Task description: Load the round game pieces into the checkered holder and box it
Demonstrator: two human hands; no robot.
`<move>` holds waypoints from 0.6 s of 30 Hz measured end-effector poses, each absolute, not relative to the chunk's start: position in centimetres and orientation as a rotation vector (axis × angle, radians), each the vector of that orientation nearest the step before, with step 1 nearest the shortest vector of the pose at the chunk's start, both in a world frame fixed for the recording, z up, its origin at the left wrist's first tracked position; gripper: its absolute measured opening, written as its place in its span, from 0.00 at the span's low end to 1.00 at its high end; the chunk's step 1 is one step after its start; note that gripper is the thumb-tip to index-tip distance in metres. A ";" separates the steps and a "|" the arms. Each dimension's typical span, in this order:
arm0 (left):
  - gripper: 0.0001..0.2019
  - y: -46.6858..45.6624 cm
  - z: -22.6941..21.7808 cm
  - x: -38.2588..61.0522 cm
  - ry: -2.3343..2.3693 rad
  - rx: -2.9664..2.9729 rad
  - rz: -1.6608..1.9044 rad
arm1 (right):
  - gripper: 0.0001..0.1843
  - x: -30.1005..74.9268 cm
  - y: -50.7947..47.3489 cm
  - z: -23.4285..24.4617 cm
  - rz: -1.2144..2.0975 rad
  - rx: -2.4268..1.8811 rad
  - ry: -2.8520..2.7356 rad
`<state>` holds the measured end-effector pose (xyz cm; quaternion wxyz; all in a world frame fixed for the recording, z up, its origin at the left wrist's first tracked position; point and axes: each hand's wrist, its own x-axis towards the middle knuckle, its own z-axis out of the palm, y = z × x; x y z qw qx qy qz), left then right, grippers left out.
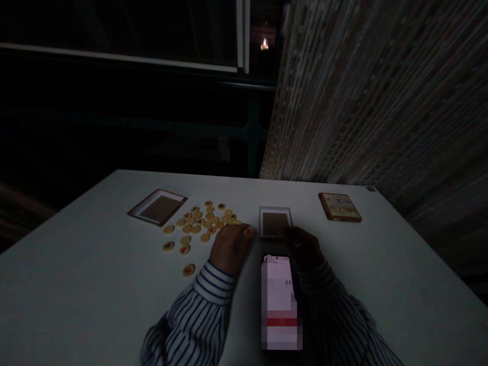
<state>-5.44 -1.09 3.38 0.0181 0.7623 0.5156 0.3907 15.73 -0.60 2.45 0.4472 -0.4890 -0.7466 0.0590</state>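
Note:
Pinched at the fingertips of my left hand (229, 246) is a round Chinese chess piece (248, 232) with a red character, just left of a small open box (261, 223). My right hand (305, 245) is in shadow, its fingers closed on the near right corner of that box. The box has pale walls and a brown bottom. Many more round wooden Chinese chess pieces (195, 230) lie loosely scattered to the left of my left hand. Some show red or black characters, others look blank on top.
A lit phone (280, 300) lies between my forearms. An open tray-like lid (157, 207) rests at the back left of the white table (95, 284). At the back right lies a closed decorated box (340, 207). A string curtain (343, 101) hangs beyond the table's right side.

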 end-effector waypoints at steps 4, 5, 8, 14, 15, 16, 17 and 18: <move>0.11 -1.0 3.7 -4.5 1.597 2.262 1.207 | 0.09 15.9 -0.5 2.3 0.160 -1.228 -1.840; 0.11 -1.0 3.8 -4.2 1.600 2.216 1.208 | 0.09 15.9 -0.5 2.3 0.161 -1.225 -1.837; 0.12 -0.8 4.2 -3.5 1.551 2.041 1.206 | 0.09 16.0 -0.4 2.0 0.170 -1.221 -1.829; 0.13 0.4 4.5 -2.0 1.384 1.540 1.226 | 0.08 15.9 -0.5 2.0 0.171 -1.249 -1.824; 0.14 0.6 4.3 -1.9 1.353 1.463 1.239 | 0.08 15.9 -0.5 2.0 0.168 -1.260 -1.823; 0.14 0.7 4.2 -1.7 1.315 1.405 1.245 | 0.08 15.8 -0.6 2.0 0.166 -1.266 -1.824; 0.14 0.8 4.0 -1.6 1.279 1.364 1.251 | 0.09 15.8 -0.6 2.0 0.167 -1.266 -1.827; 0.14 0.8 3.7 -1.6 1.253 1.337 1.258 | 0.09 15.8 -0.6 2.0 0.170 -1.262 -1.834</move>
